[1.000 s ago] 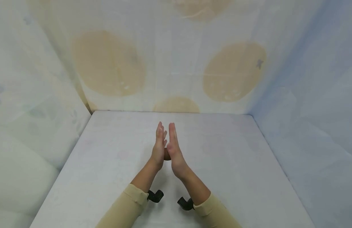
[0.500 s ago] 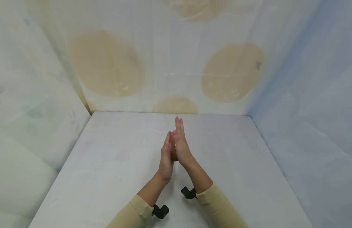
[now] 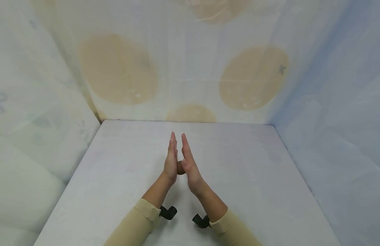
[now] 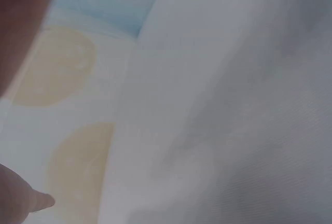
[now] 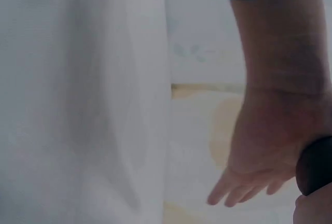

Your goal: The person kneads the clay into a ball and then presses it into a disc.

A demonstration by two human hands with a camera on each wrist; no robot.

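On the left, the left hand [image 3: 171,160] stands on edge above the pale counter [image 3: 254,177], fingers straight and pointing away toward the back wall, palm turned inward. A beige sleeve [image 3: 137,222] covers the forearm down to the wrist, where a small black camera mount [image 3: 168,212] hangs underneath.

Between the two palms, low down near the heels of the hands, sits a small brown ball [image 3: 179,167]; only a sliver of it shows from the head view. Both palms press flat against it from either side, with no fingers curled round it. In the right wrist view the same dark round shape [image 5: 315,169] peeks out at the edge, against the left palm [image 5: 259,156].

To the right, the right hand [image 3: 188,162] mirrors the other, fingers straight and close together, tips just apart from the left fingertips. Its beige sleeve [image 3: 233,230] and black mount [image 3: 201,220] sit at the wrist.

The wall behind is pale cloth printed with large tan ovals [image 3: 117,68].
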